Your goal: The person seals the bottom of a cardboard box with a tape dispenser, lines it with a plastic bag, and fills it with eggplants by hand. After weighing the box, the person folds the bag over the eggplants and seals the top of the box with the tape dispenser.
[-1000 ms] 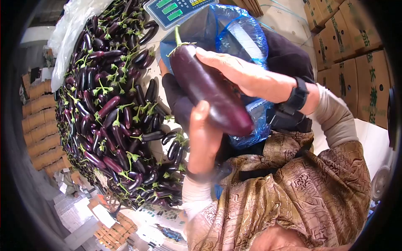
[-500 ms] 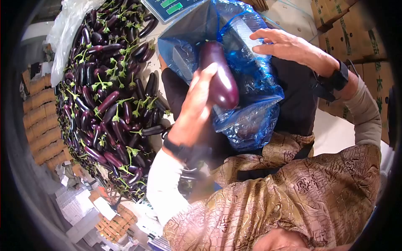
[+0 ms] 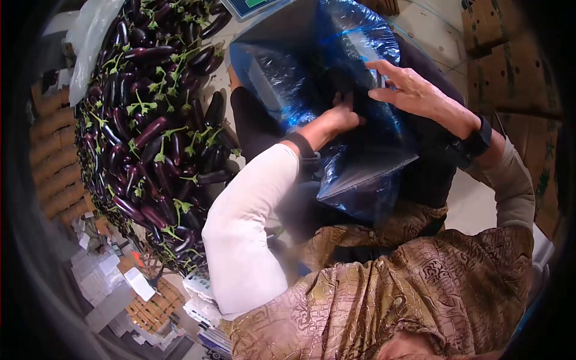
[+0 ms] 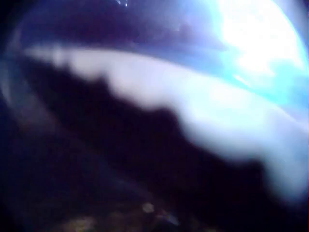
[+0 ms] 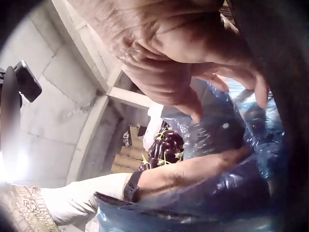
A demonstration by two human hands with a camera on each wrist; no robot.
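Note:
A blue plastic bag (image 3: 270,72) stands open between the person's legs. My left hand (image 3: 343,117) reaches down into its mouth, the fingers partly lost in the dark inside, so I cannot tell what they hold. Blurred blue-white plastic (image 4: 207,106) fills the left wrist view. At the bag's right side hovers my right hand (image 3: 414,93), fingers spread and loosely bent near the rim, with nothing in them. The right wrist view has this hand above the bag and the left forearm (image 5: 188,173) going into it. No large eggplant shows in the bag's mouth.
A big heap of purple eggplants (image 3: 150,129) with green stems lies to the left. White plastic sheeting (image 3: 93,48) hangs over its far edge. A scale (image 3: 249,7) sits beyond the bag. Cardboard boxes (image 3: 510,72) are stacked at the right.
The large eggplant, first between both hands, went down into the bag with the left hand and is now out of sight. The right hand let go and moved to the bag's right rim.

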